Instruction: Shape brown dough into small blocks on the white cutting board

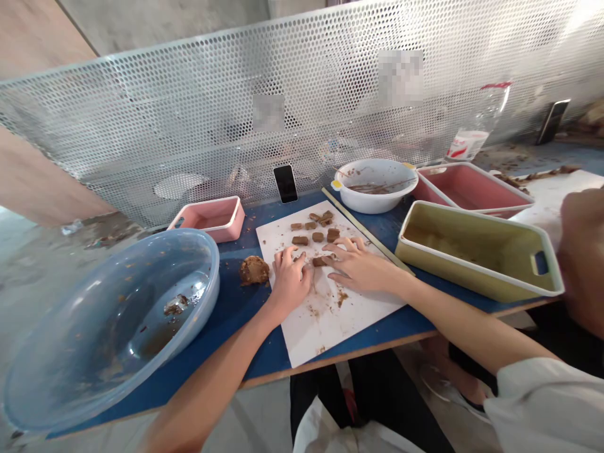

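The left hand [289, 283] is lowered onto the white board [302, 343], its fingers bent; whether anything is held under them cannot be told; the right hand [361, 265] is laid to its right with fingers spread wide, nothing gripped, the tips brought close to the nearest brown piece [319, 261]; whether that piece is touched cannot be made out.

Beyond the fingers, short brown pieces [318, 237] are set out on the board in two rough rows, some at the back being heaped together; crumbs are scattered in front of the hands; a brown lump [255, 270] is placed on the blue table [236, 308], just beside the board's left edge.

Farther left, a blue tub [214, 264] is seen with murky liquid inside; behind it a pink box [236, 220] is placed; a phone [285, 183] is propped behind the board; a stick [368, 234] is laid along the board's right side; past it are set a white basin [372, 201], a red box [476, 187] and a green box [467, 267]; everything is backed by a mesh screen [189, 113].
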A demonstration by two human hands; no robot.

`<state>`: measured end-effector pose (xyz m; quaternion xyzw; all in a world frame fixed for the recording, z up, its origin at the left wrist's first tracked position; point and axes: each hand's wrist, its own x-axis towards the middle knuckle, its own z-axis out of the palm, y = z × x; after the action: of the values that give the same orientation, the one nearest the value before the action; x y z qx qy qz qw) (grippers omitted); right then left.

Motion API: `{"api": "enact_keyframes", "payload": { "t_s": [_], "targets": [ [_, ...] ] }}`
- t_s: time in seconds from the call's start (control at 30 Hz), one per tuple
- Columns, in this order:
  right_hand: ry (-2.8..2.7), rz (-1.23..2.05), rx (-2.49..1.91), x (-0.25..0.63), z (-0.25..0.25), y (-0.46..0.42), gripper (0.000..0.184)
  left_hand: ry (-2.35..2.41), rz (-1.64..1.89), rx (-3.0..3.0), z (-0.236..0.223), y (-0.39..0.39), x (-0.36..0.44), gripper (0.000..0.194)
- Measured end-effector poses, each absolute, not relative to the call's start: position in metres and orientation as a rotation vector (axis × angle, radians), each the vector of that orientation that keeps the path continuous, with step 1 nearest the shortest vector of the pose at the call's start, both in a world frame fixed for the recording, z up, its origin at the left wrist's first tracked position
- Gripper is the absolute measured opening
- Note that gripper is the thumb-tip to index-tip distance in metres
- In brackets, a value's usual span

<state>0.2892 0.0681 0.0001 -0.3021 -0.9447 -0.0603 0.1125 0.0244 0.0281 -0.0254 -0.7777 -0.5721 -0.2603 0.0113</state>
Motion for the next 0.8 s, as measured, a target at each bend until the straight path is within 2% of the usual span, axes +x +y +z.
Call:
{"api": "enact_keyframes", "payload": {
  "t_s": [0.8],
  "targets": [
    [-2.770,-0.090,-0.860,0.2833,-0.0028,0.0712,0.046,-1.789,-0.865,-2.439,-0.0236,0.0271,0.0270,0.035]
  ]
}}
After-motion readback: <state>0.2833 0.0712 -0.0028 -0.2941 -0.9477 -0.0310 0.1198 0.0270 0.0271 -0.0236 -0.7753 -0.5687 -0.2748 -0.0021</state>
